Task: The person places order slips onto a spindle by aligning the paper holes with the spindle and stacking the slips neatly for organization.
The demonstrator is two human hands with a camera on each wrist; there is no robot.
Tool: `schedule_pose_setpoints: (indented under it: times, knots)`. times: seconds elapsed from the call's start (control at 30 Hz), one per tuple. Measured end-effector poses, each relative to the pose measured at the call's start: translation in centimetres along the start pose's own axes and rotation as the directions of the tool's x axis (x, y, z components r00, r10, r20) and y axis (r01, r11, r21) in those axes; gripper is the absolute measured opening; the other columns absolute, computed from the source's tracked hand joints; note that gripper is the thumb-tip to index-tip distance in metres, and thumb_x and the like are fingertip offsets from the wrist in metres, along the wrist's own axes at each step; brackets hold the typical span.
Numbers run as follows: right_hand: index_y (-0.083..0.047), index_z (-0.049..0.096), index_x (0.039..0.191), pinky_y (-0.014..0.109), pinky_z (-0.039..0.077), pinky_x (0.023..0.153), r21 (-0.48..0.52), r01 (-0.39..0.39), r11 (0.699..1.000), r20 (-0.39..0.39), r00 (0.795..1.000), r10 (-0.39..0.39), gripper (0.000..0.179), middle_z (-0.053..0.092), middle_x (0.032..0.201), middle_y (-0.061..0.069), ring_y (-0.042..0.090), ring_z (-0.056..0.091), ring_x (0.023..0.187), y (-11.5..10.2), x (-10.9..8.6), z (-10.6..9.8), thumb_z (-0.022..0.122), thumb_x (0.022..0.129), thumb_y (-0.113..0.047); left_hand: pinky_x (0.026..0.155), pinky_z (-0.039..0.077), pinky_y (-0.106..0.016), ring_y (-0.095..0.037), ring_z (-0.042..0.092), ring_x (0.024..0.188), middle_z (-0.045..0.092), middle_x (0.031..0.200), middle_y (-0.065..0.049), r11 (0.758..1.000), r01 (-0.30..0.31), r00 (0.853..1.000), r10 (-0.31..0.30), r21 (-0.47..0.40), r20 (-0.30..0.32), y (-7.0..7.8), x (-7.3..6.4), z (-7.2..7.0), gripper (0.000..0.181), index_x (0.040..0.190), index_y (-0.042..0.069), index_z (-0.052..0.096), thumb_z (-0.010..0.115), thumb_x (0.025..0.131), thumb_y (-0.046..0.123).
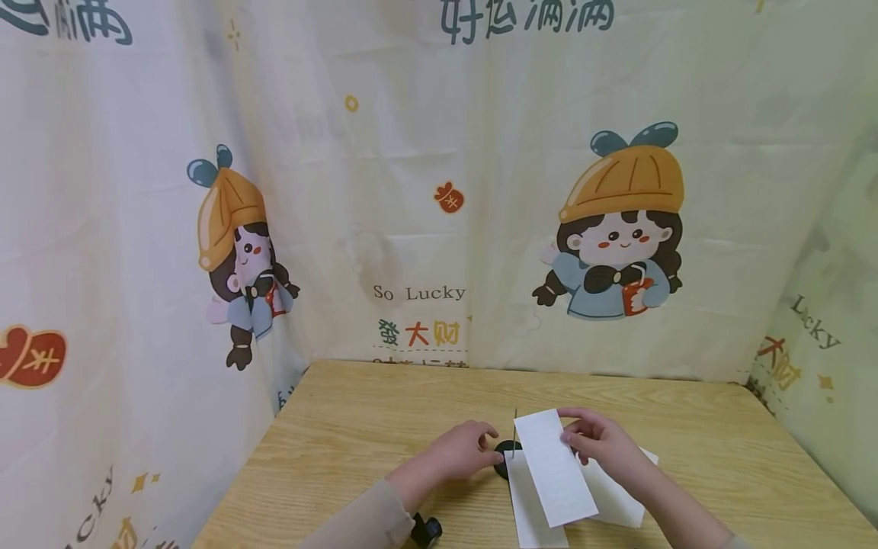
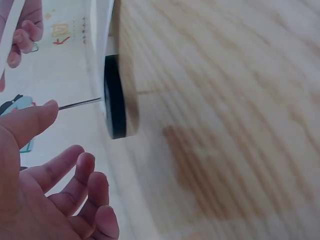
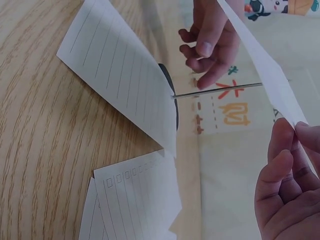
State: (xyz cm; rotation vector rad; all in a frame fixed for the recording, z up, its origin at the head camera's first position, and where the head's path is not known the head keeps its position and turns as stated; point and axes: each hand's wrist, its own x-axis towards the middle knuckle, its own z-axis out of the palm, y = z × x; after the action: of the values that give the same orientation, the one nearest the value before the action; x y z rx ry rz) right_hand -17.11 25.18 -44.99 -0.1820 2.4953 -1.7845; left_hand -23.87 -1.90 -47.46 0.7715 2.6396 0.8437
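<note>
One slip (image 1: 557,471) is held by its edge — right hand (image 1: 607,444) pinches, leaving the side near spike (image 3: 220,90) free; left hand (image 1: 468,451) is relaxed.

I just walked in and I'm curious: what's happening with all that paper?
A person's right hand holds up a white sheet beside a metal spike. The spike rises from a black base, with a lined sheet already on it. The left hand is near the spike, apparently holding nothing. More paper lies on the table to the right.

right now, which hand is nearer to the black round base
Left: the left hand is beside the base; the right hand is farther right, holding a sheet.
</note>
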Motion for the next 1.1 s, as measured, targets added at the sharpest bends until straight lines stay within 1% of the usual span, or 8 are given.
schedule_pose_setpoints:
  times: [0.1, 0.3, 0.37, 0.53, 0.7, 0.93, 1.1]
  knots:
    - [0.002, 0.05, 0.138, 0.031, 0.051, 0.065, -0.001, -0.012, 1.0, -0.008, 1.0, 0.012, 0.051, 0.063, 0.097, 0.011, 0.019, 0.057, 0.073, -0.2, 0.1, 0.1, 0.068, 0.094, -0.018, 0.071, 0.046, -0.032, -0.011, 0.052, 0.078, 0.059, 0.097, 0.004, 1.0, -0.004, 0.999, 0.004, -0.013, -0.033, 0.3, -0.4, -0.4, 0.042, 0.124, 0.015, 0.064, 0.072, 0.09, 0.038]
    - [0.0, 0.05, 0.139, 0.033, 0.051, 0.067, -0.001, -0.03, 1.0, -0.032, 0.999, 0.03, 0.053, 0.063, 0.099, 0.011, 0.021, 0.057, 0.074, -0.3, 0.0, 0.2, 0.068, 0.094, -0.02, 0.066, 0.043, -0.031, -0.01, 0.05, 0.077, 0.055, 0.095, 0.008, 0.999, -0.019, 0.994, 0.015, -0.036, -0.108, 1.0, -0.8, -0.9, 0.037, 0.123, 0.018, 0.065, 0.069, 0.092, 0.038]
    - [0.0, 0.049, 0.14, 0.032, 0.051, 0.067, 0.003, -0.024, 1.0, -0.037, 0.999, 0.024, 0.053, 0.063, 0.099, 0.011, 0.02, 0.057, 0.073, -0.3, 0.1, 0.2, 0.068, 0.095, -0.02, 0.065, 0.043, -0.03, -0.01, 0.05, 0.077, 0.055, 0.094, 0.009, 0.998, -0.017, 0.992, 0.011, -0.053, -0.123, 1.2, -0.9, -1.0, 0.035, 0.123, 0.018, 0.065, 0.069, 0.093, 0.036]
    - [0.002, 0.048, 0.14, 0.031, 0.05, 0.066, 0.024, 0.011, 1.0, -0.039, 0.999, -0.01, 0.053, 0.063, 0.1, 0.012, 0.018, 0.056, 0.071, -0.2, 0.2, 0.2, 0.067, 0.095, -0.018, 0.065, 0.043, -0.031, -0.011, 0.051, 0.079, 0.057, 0.099, 0.005, 0.996, -0.01, 0.988, -0.004, -0.092, -0.156, 1.4, -0.9, -1.1, 0.038, 0.127, 0.017, 0.062, 0.068, 0.094, 0.035]
    - [0.002, 0.047, 0.14, 0.03, 0.05, 0.066, 0.032, 0.023, 0.999, -0.046, 0.999, -0.021, 0.053, 0.063, 0.1, 0.012, 0.017, 0.056, 0.072, -0.3, 0.4, 0.3, 0.067, 0.095, -0.017, 0.067, 0.044, -0.03, -0.011, 0.051, 0.081, 0.057, 0.102, 0.003, 0.993, -0.023, 0.984, 0.002, -0.117, -0.175, 1.6, -1.1, -1.2, 0.036, 0.128, 0.018, 0.062, 0.067, 0.095, 0.034]
    - [0.001, 0.047, 0.141, 0.03, 0.051, 0.067, 0.05, 0.01, 0.999, -0.062, 0.998, -0.007, 0.053, 0.063, 0.101, 0.012, 0.018, 0.056, 0.074, -0.7, 0.5, 0.4, 0.067, 0.095, -0.016, 0.065, 0.044, -0.029, -0.009, 0.05, 0.08, 0.054, 0.098, 0.01, 0.988, -0.06, 0.981, 0.032, -0.145, -0.191, 2.0, -1.3, -1.6, 0.031, 0.124, 0.02, 0.063, 0.066, 0.096, 0.033]
    - [0.001, 0.047, 0.141, 0.029, 0.05, 0.066, 0.067, 0.007, 0.998, -0.072, 0.997, -0.003, 0.051, 0.063, 0.101, 0.013, 0.019, 0.056, 0.076, -0.8, 0.7, 0.5, 0.066, 0.095, -0.012, 0.064, 0.044, -0.028, -0.009, 0.05, 0.079, 0.054, 0.097, 0.011, 0.986, -0.071, 0.979, 0.041, -0.149, -0.198, 2.7, -1.5, -1.9, 0.032, 0.124, 0.02, 0.064, 0.066, 0.096, 0.035]
